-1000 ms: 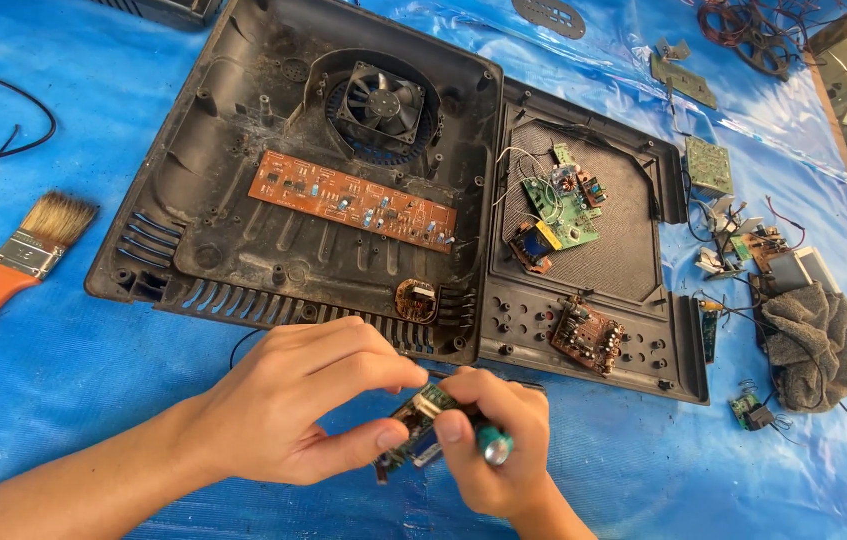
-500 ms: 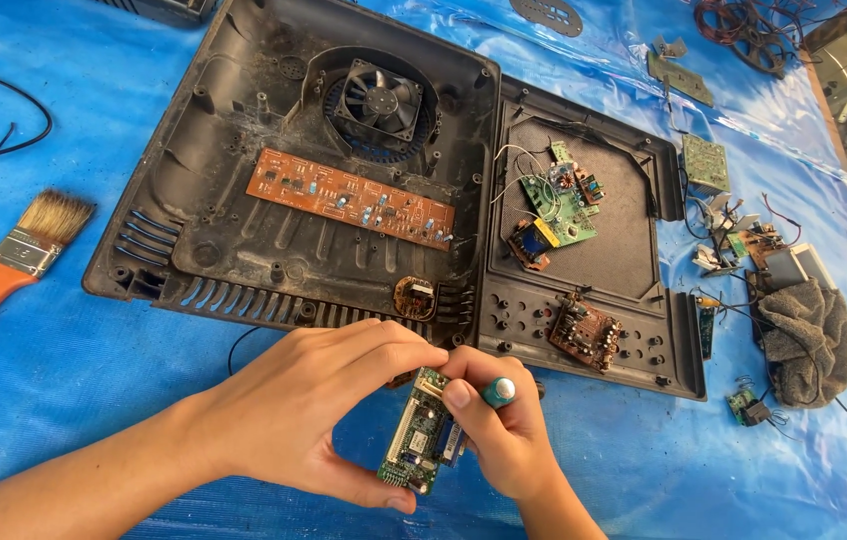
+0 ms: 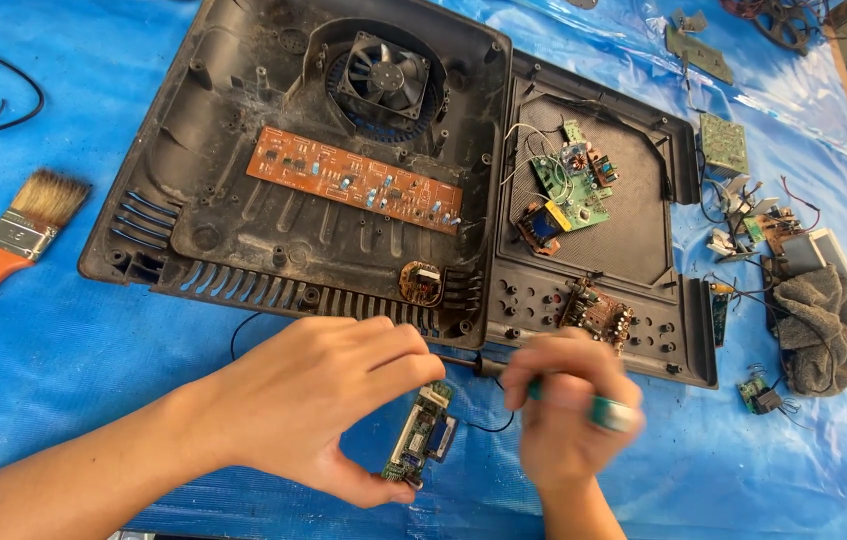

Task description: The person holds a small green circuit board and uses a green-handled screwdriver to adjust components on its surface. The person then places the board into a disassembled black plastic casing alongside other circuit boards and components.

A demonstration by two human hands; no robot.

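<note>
Circuit board upright in left hand, long axis toward casing.

Black plastic housing lies open on blue tarp, fan inside near the top, long orange circuit board below it. Second black panel just right, green board on it. Orange-handled paintbrush far left. Grey rag and loose small boards far right.

Blue tarp carries black casing, paintbrush, grey rag.
</note>
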